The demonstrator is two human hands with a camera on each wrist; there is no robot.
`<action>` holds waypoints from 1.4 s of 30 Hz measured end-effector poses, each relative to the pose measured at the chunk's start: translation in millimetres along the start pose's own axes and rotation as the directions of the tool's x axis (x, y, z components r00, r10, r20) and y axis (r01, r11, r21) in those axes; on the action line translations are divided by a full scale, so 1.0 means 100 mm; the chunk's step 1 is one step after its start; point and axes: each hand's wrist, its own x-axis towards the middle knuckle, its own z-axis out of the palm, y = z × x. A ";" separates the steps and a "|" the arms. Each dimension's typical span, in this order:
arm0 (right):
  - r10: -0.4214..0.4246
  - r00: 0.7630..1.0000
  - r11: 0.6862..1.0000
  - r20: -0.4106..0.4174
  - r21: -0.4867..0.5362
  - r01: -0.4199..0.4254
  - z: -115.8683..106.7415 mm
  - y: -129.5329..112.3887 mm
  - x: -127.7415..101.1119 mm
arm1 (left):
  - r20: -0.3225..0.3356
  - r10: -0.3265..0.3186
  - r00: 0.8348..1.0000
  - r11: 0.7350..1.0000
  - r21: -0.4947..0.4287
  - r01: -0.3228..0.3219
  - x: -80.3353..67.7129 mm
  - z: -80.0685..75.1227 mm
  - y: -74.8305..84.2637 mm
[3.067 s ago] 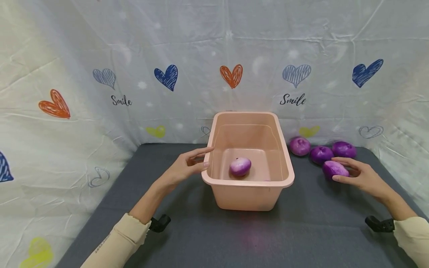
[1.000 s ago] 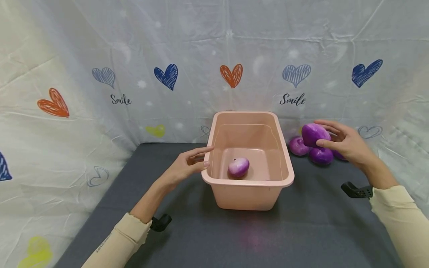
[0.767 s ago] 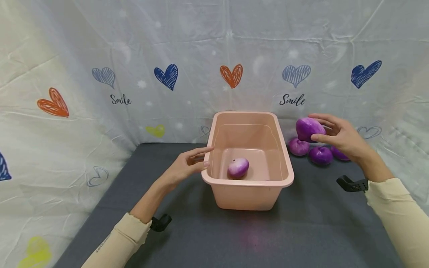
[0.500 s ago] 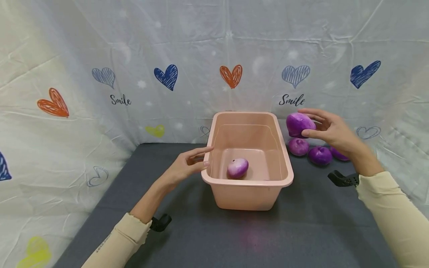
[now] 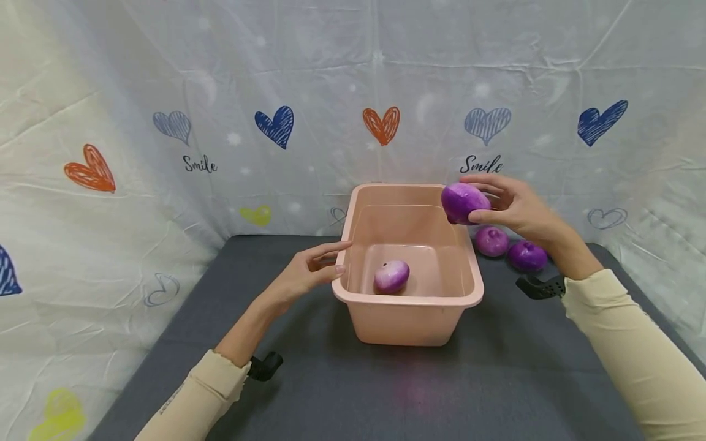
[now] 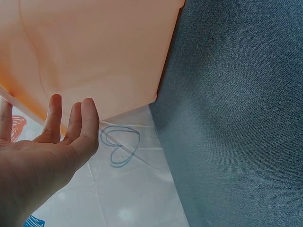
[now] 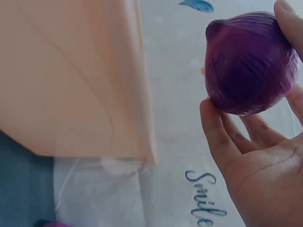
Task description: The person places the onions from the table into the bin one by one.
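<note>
Onion [image 5: 463,203] sits pinched between thumb and curled fingers [image 5: 485,215] of the right hand [image 5: 515,208], above the tub's [image 5: 408,300] far right corner; left hand [image 5: 309,272] loosely spread beside the tub.

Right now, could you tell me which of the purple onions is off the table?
The onion gripped by the right hand above the tub's far right corner; another lies inside the tub, two on the cloth.

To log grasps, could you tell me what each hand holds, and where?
The right hand grips a purple onion around its sides; the left hand holds nothing.
</note>
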 end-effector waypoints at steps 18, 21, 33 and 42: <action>-0.071 0.986 0.992 0.150 0.114 0.054 0.20 -0.01 0.21 | 0.021 0.006 1.000 1.000 -0.017 -0.005 0.03 0.02 -0.01; -0.055 0.991 0.991 0.124 0.126 0.039 0.18 0.02 0.17 | 0.019 0.004 1.000 1.000 -0.020 -0.004 0.02 0.03 0.00; 0.012 1.000 1.000 -0.013 -0.013 -0.012 -0.04 0.19 -0.14 | -0.017 -0.012 1.000 1.000 0.023 0.012 0.01 0.00 0.01; 0.035 0.997 0.997 -0.063 -0.061 -0.039 -0.26 0.36 -0.44 | -0.010 -0.004 1.000 1.000 0.029 0.005 0.01 0.01 0.02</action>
